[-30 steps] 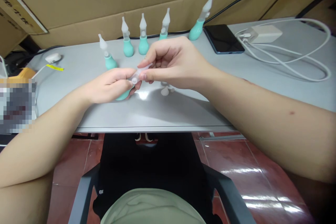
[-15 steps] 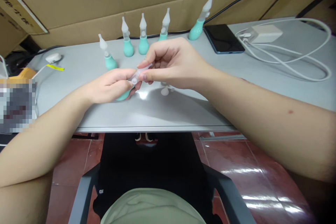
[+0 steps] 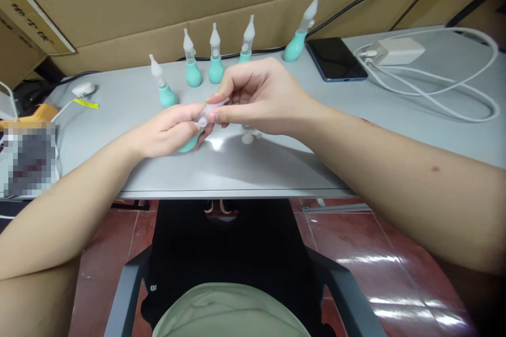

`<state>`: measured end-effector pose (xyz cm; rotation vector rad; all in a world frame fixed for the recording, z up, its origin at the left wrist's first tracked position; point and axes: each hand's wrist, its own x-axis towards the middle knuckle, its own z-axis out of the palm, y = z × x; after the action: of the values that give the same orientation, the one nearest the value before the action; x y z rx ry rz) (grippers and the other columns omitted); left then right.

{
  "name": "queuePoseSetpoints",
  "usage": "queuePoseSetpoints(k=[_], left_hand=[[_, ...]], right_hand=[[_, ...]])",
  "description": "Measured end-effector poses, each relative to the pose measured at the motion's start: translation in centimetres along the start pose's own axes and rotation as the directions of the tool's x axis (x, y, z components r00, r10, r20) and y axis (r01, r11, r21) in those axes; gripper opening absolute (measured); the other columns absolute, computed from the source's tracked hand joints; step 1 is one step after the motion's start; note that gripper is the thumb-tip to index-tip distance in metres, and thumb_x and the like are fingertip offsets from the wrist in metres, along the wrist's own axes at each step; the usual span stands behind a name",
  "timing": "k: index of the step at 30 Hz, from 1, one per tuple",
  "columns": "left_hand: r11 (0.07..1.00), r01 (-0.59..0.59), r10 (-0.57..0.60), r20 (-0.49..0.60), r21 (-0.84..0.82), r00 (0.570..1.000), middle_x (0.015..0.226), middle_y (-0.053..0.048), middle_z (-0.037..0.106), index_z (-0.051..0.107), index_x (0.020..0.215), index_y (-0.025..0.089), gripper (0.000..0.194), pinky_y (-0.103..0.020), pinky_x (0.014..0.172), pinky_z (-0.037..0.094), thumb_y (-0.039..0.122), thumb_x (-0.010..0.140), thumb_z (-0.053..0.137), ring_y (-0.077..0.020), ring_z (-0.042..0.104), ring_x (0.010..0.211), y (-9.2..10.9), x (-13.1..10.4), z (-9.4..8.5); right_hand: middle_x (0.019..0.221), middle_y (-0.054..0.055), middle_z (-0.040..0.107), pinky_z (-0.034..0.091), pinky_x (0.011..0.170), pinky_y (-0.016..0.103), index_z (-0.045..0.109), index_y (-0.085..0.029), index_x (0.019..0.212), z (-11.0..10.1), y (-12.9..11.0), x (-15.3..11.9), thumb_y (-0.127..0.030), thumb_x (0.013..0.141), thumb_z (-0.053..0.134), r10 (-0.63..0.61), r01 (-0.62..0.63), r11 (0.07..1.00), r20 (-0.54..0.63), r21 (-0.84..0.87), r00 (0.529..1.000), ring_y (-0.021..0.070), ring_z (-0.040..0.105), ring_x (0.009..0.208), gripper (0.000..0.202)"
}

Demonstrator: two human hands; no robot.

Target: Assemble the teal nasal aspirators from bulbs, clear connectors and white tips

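Note:
My left hand is wrapped round a nasal aspirator, its mint-green bulb showing below the fingers. Above the bulb is a clear tube with a small round port. At the tube's far end, the thumb and forefinger of my right hand pinch the translucent white tip, partly hidden by those fingers. Small white pieces lie on the table under my right hand. Behind my hands stand several like aspirators, among them one at the left and one in the middle.
At the back right, another aspirator leans beside a dark phone. A white charger with a looped cable lies right of it. On the left are a white round device and a yellow cable tag. Cardboard walls the table's back.
Both hands keep nearly the same hold on the aspirator. The view has shifted very slightly; nothing else visibly differs.

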<state>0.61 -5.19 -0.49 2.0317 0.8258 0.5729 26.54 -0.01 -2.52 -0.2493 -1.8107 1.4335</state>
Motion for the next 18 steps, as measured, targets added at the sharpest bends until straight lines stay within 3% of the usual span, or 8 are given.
queuePoseSetpoints(k=[5,10,15,18], left_hand=[[1.0,0.024,-0.024,-0.005,-0.013,1.0,0.084,-0.004,0.075,0.07,0.101,0.023,0.008,-0.035,0.07,0.052,0.03,0.105,0.069,-0.0213,0.064,0.076,0.0,0.0,0.0],[0.999,0.039,-0.04,-0.029,-0.026,0.999,0.085,-0.004,0.076,0.071,0.101,0.023,0.009,-0.034,0.068,0.052,0.031,0.103,0.071,-0.0201,0.064,0.075,0.4,0.0,0.1],[0.992,0.123,-0.121,-0.1,0.013,0.988,0.089,-0.004,0.075,0.072,0.098,0.021,0.016,-0.033,0.073,0.053,0.036,0.102,0.071,-0.02,0.067,0.08,1.0,0.1,0.1],[0.994,0.093,-0.087,-0.106,0.056,0.991,0.093,-0.004,0.075,0.073,0.1,0.02,0.018,-0.035,0.08,0.056,0.037,0.105,0.072,-0.0213,0.07,0.085,0.9,0.1,-0.2]], right_hand=[[0.098,0.003,0.087,0.085,0.089,0.04,0.076,-0.021,0.097,-0.2,-0.2,0.0,-0.055,0.088,0.122,0.027,-0.026,0.999,0.028,-0.039,0.999,0.0245,0.091,0.091,0.057],[0.099,0.003,0.087,0.081,0.087,0.035,0.078,-0.022,0.102,0.1,-0.5,-0.1,-0.042,0.095,0.112,-0.009,0.01,0.999,0.028,-0.046,1.0,0.022,0.09,0.09,0.04],[0.102,0.004,0.088,0.075,0.083,0.031,0.082,-0.022,0.11,0.1,-0.7,-0.2,-0.036,0.103,0.104,-0.081,0.084,0.977,0.023,-0.195,0.996,0.0203,0.088,0.092,0.027],[0.11,0.006,0.089,0.074,0.086,0.032,0.084,-0.021,0.112,-0.3,-0.6,-0.2,-0.042,0.107,0.104,-0.13,0.132,0.949,0.026,-0.287,0.991,0.0198,0.087,0.095,0.029]])
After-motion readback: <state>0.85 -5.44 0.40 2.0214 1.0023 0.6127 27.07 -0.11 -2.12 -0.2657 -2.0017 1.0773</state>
